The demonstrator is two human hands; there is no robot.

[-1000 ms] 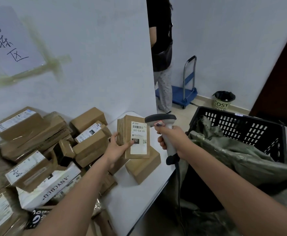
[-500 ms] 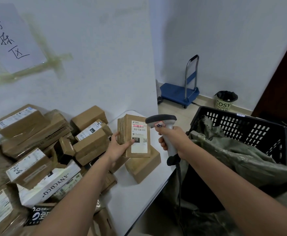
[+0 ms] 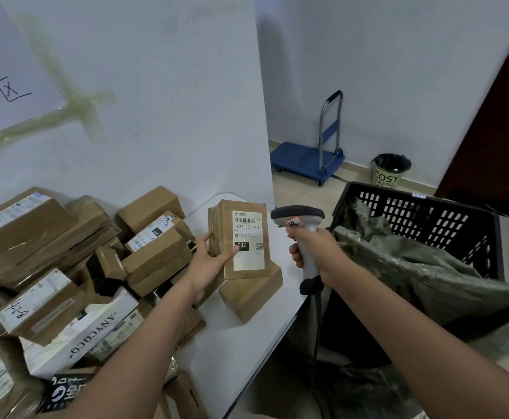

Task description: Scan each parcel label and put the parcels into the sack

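1. The parcel, a small brown cardboard box with a white printed label (image 3: pixel 238 239), is upright above the white bench (image 3: pixel 241 337), label turned toward the camera and toward the scanner just to its right.
2. The left hand (image 3: pixel 210 261) grips the parcel by its left edge and lower corner, thumb across the front and fingers behind it.
3. The right hand (image 3: pixel 313 252) is curled round the handle of the grey pistol-shaped barcode scanner (image 3: pixel 301 225), whose head points left at the label, near it but not touching.
4. Half a second ago a red scan line lay across the barcode at the top of the label; now that line is gone and the label reads clean. The parcel and scanner have barely shifted, and a person standing at the far wall a second ago is no longer in sight.
5. I judge from this that the read has probably been taken, so this parcel looks ready to go to the right into the grey-green woven sack (image 3: pixel 413 267), which lies slumped open in the black slotted plastic crate (image 3: pixel 428 216) beside the bench.
6. Many more brown cardboard boxes (image 3: pixel 66 267) are heaped on the left of the bench, and one plain box (image 3: pixel 250 294) sits directly under the held parcel, so most of the task is left.
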